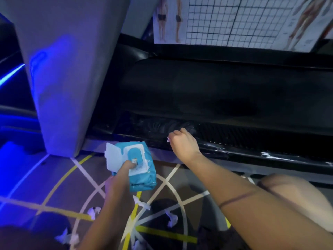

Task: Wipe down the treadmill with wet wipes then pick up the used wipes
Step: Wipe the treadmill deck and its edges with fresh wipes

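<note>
The person crouches beside a black treadmill, with one bare knee at the right edge of the view. The right hand reaches out to the near side rail of the treadmill, its fingers curled tight around a small white wipe; only a scrap of the wipe shows at the knuckles, pressed against the ribbed rail, where wet swirls gleam just beyond the hand. The left hand grips a blue wet wipes pack above the floor, just beside the base of the treadmill. Its thumb lies on the opening at the top and its fingers are wrapped under the pack. The pack's white flip lid stands open to the left. On the patterned floor, marked with white and yellow lines, several crumpled used wipes lie scattered near the person's forearms: one under the pack, one to the left of the left arm, and others towards the bottom edge. A grey upright of the machine rises at the left, lit blue. Above the treadmill hangs a chart with a grid and body figures.
</note>
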Demonstrator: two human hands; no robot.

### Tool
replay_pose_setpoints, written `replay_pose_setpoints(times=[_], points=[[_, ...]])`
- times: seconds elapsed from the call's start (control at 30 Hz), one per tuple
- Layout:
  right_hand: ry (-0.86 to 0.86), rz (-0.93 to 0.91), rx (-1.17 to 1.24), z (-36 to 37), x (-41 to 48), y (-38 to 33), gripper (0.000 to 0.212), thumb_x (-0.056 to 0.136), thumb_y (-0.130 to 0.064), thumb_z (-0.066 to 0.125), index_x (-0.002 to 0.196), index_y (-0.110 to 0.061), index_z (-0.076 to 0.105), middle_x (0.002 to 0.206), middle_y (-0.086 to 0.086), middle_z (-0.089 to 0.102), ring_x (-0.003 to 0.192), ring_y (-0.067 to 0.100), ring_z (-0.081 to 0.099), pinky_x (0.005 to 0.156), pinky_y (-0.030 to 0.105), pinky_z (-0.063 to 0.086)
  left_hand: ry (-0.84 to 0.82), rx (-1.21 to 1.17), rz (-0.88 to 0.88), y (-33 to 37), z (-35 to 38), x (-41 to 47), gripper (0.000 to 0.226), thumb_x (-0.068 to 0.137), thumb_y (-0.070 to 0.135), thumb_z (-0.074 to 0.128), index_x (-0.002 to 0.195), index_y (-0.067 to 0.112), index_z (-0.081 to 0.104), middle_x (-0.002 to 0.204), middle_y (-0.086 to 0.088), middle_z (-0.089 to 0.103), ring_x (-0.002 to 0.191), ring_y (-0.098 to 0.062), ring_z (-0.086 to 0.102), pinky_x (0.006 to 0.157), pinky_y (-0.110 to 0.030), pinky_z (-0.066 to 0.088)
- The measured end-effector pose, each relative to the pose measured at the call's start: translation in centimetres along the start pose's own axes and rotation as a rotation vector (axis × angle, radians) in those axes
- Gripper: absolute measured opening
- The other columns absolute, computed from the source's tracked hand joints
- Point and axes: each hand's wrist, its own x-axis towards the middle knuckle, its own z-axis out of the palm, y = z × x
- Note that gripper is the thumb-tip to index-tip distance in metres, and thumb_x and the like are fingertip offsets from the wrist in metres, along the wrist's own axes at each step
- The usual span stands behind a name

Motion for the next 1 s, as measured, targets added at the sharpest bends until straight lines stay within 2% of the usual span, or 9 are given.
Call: replay_pose_setpoints(times=[0.07,0.13,0.23,0.33,0.43,0.57,0.8,0.9,1.0], points=[[-0.055,0.036,-0.018,-0.7,-0.8,0.8,0.018,0.093,-0.007,0.060,0.106,-0.014,0.070,0.102,0.004,0.069,0.099,0.029,0.056,0.078,0.035,0.047,-0.017,-0.019,-0.014,-0.1,1.5,0.2,0.039,0.093,0.016,0.073,0.130,0.008,0.065,0.111,-0.014,0.078,0.094,-0.032,0.077,0.066,-0.036,0.059],[-0.098,0.090,-0.077,-1.7,-1.9,2.6,0.025,0.095,-0.006,0.052,0.114,-0.013,0.067,0.112,0.006,0.067,0.107,0.030,0.054,0.084,0.037,0.045,-0.084,-0.041,-0.011,-0.1,3.1,0.1,0.040,0.094,0.016,0.072,0.133,0.012,0.065,0.111,-0.011,0.079,0.092,-0.029,0.079,0.067,-0.037,0.061],[-0.129,0.217,-0.096,-3.3,-4.2,7.4,0.022,0.091,-0.006,0.056,0.107,-0.014,0.069,0.107,0.008,0.068,0.106,0.032,0.057,0.083,0.038,0.049,-0.181,-0.081,0.003,-0.7,5.1,-0.4,0.036,0.097,0.014,0.069,0.132,0.016,0.067,0.114,-0.009,0.079,0.090,-0.025,0.079,0.065,-0.035,0.063],[-0.107,0.400,-0.038,-5.2,-8.2,12.7,0.013,0.092,-0.009,0.060,0.094,-0.015,0.071,0.097,0.009,0.068,0.098,0.033,0.062,0.075,0.038,0.050,-0.257,-0.103,-0.043,-1.4,7.1,-1.1,0.034,0.095,0.016,0.070,0.130,0.017,0.069,0.114,-0.009,0.079,0.093,-0.025,0.079,0.066,-0.036,0.063],[-0.080,0.466,-0.024,-6.4,-11.5,15.8,0.013,0.087,-0.005,0.065,0.088,-0.015,0.073,0.088,0.008,0.068,0.091,0.032,0.065,0.072,0.039,0.053,-0.287,-0.104,-0.096,-2.5,8.7,-1.2,0.036,0.093,0.016,0.071,0.128,0.015,0.071,0.114,-0.010,0.079,0.099,-0.028,0.078,0.079,-0.042,0.063],[0.043,0.435,0.089,-7.8,-12.5,15.9,0.010,0.094,-0.017,0.065,0.091,-0.016,0.075,0.089,0.005,0.069,0.089,0.029,0.065,0.072,0.043,0.055,-0.311,-0.099,-0.110,-4.3,10.0,-1.1,0.043,0.089,0.020,0.075,0.132,0.015,0.071,0.119,-0.013,0.077,0.108,-0.033,0.076,0.102,-0.054,0.056],[0.027,0.238,0.201,-6.1,-5.9,11.2,0.015,0.098,-0.024,0.061,0.103,-0.018,0.073,0.099,0.003,0.065,0.098,0.028,0.062,0.072,0.041,0.053,-0.240,-0.071,-0.062,-3.7,8.9,-1.8,0.029,0.096,0.014,0.070,0.125,0.016,0.068,0.108,-0.012,0.080,0.095,-0.031,0.079,0.089,-0.049,0.060],[-0.102,0.171,0.184,-4.5,-3.9,9.6,0.014,0.098,-0.019,0.058,0.102,-0.018,0.071,0.103,0.003,0.061,0.102,0.028,0.059,0.075,0.042,0.054,-0.182,-0.002,-0.028,-2.9,7.9,-1.5,0.023,0.094,0.014,0.071,0.117,0.018,0.069,0.103,-0.012,0.081,0.089,-0.031,0.079,0.080,-0.045,0.060],[-0.190,0.148,0.139,-3.3,-3.4,9.4,0.016,0.095,-0.012,0.056,0.103,-0.015,0.069,0.103,0.004,0.055,0.100,0.031,0.057,0.076,0.043,0.054,-0.168,0.061,-0.012,-2.6,7.1,-1.1,0.035,0.090,0.022,0.077,0.123,0.017,0.068,0.107,-0.011,0.080,0.088,-0.030,0.080,0.088,-0.051,0.061]])
